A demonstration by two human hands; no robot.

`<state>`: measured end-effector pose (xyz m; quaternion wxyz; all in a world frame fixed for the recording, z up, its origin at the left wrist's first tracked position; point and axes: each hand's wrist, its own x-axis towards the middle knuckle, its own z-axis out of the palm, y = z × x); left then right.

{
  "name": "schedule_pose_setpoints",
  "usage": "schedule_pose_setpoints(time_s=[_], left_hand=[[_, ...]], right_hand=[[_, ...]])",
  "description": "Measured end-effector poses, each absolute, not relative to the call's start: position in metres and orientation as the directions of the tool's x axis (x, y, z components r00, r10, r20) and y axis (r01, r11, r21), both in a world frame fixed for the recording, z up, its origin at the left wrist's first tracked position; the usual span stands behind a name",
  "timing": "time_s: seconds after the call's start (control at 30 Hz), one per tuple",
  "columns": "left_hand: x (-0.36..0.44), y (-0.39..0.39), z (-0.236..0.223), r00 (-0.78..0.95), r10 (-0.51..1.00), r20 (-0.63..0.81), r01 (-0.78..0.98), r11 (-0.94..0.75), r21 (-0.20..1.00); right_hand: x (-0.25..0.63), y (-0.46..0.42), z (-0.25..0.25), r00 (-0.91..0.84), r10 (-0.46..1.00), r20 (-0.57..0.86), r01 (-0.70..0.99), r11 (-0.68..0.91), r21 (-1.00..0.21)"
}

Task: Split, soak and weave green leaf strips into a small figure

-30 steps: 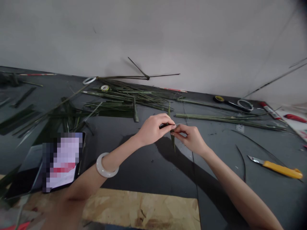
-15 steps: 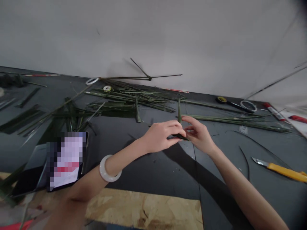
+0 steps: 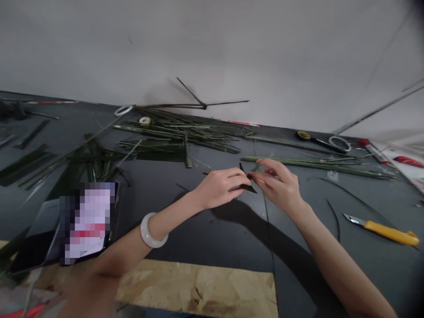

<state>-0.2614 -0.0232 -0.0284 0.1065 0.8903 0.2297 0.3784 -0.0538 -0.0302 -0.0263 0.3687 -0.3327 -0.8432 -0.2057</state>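
Note:
Over the middle of the dark table, my left hand (image 3: 218, 189) is closed on a folded dark green leaf strip (image 3: 249, 188). Its pointed ends stick out past the fingertips. My right hand (image 3: 281, 184) meets it from the right, thumb and fingers pinched on another end of the same strip. A thin dark end also shows behind my left hand. The fold itself is mostly covered by my fingers. A white bangle (image 3: 150, 230) circles my left wrist.
Long green leaf strips (image 3: 185, 128) lie along the back near the wall. A phone (image 3: 89, 225) lies at left, its screen blurred. A yellow utility knife (image 3: 386, 230) lies at right. Black tape measure or tape (image 3: 303, 135) and a red-capped tube (image 3: 374, 151) sit at back right.
The leaf end that stood upright above my hands has been brought down between my fingers. My right hand has turned and shifted slightly right; my left hand stays nearly in place.

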Motion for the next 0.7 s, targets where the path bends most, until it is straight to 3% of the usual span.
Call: schedule_pose_setpoints(time_s=[0.13,0.27,0.43,0.7], left_hand=[[-0.266,-0.028,-0.042,0.476,0.370,0.797,0.370,-0.907,0.201],[-0.275,-0.031,-0.059,0.482,0.281,0.830,0.412,-0.908,0.068],[-0.280,-0.027,-0.075,0.498,0.350,0.794,0.410,-0.901,0.139],[-0.278,-0.026,-0.081,0.497,0.410,0.765,0.337,-0.904,0.265]], right_hand=[[-0.060,-0.030,-0.026,-0.578,0.361,0.732,0.699,0.682,0.216],[-0.068,-0.030,-0.036,-0.691,0.366,0.623,0.583,0.793,0.180],[-0.069,-0.027,-0.048,-0.738,0.381,0.557,0.534,0.834,0.138],[-0.064,-0.025,-0.049,-0.781,0.326,0.533,0.495,0.843,0.209]])
